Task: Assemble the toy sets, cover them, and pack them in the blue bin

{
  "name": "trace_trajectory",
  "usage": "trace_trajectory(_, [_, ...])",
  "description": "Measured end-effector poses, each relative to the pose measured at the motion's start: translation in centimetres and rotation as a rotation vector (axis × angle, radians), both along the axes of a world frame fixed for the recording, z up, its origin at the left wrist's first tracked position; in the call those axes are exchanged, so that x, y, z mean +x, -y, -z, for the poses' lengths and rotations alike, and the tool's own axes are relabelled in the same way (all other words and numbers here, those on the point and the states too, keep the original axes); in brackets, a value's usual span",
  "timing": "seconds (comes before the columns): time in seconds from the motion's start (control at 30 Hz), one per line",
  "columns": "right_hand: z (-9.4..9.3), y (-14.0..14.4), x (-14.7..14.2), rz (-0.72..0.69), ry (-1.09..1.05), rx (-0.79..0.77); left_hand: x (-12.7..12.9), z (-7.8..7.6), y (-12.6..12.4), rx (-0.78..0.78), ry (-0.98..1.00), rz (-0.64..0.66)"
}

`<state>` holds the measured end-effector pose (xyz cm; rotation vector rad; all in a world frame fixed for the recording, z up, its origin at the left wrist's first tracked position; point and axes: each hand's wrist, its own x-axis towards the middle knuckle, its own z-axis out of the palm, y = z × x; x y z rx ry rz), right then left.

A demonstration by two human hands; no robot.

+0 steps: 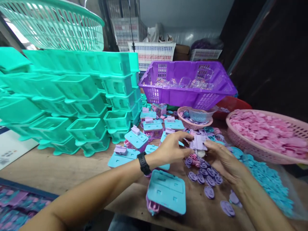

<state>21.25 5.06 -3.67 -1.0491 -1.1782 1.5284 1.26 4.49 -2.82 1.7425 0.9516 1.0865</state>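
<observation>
A small lilac plastic part (198, 143) is held between my two hands, above the middle of the table. My left hand (172, 147), with a black watch on the wrist, grips it from the left with thumb and fingers. From the other side my right hand (221, 158) pinches the same part. Under the hands lie several purple oval discs (210, 181). Nearest to me sits a box with a blue lid (166, 192) and pink sides. Several similar blue-lidded boxes (136, 139) stand behind my left hand, some with lilac pieces on top.
Stacked green bins (86, 131) rise at the left, under a green basket (72, 25). A purple crate (187, 93) with clear parts stands at the back. At right are a pink basket (240, 139) of pink pieces and a pile of blue pieces (267, 179).
</observation>
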Motion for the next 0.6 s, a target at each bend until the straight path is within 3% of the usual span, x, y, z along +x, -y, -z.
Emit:
trace_trajectory(0.1, [0.3, 0.2, -1.1, 0.049, -0.074, -0.043, -1.3, 0.3, 1.0, -0.032, 0.075, -0.01])
trace_trajectory(0.23, [-0.1, 0.3, -2.6, 0.0, -0.083, -0.019, -3.5, -0.1, 2.3, 0.008, 0.087, -0.123])
trace_trajectory(0.33, [-0.4, 0.5, -4.2, -0.028, -0.044, 0.05, -5.0, -0.6, 3.2, -0.175, 0.25, -0.161])
trace_trajectory(0.47, [-0.2, 1.0, -7.5, -0.078, -0.026, 0.072, -6.6, -1.1, 4.2, -0.446, 0.502, -0.08])
trace_trajectory(0.6, [0.6, 1.1, -10.3, -0.137, 0.166, 0.205, -8.6, -0.8, 4.5, -0.334, 0.413, -0.138])
